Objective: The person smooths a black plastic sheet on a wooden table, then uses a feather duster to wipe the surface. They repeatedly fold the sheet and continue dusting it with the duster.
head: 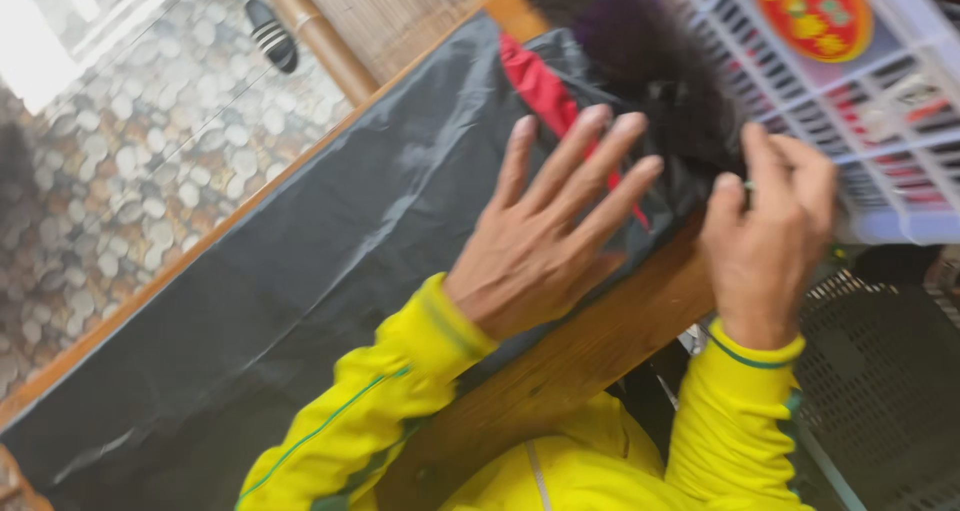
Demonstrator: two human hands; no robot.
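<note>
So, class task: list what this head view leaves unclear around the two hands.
- Dark fluffy bundle: blurred, top cut off by the frame edge.
- Right hand: fingertips pinch something too small to identify.
- White basket: contents hidden behind its slats.
- Left hand: palm side hidden.

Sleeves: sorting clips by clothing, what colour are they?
Yellow sleeves with green trim, head view.

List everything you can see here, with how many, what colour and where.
Plastic sheet: one, black, spread over the table.
Table: one, brown wood, edge bare below the hands.
Red cloth: one, on the sheet, top centre.
Dark furry thing: one, black-purple, blurred, beside the basket.
Basket: one, white lattice, top right.
Pebble floor: grey-brown, left.
Sleeves: two, yellow.
Left hand: open, fingers spread, over the sheet.
Right hand: pinching something small at the basket's edge.
</note>
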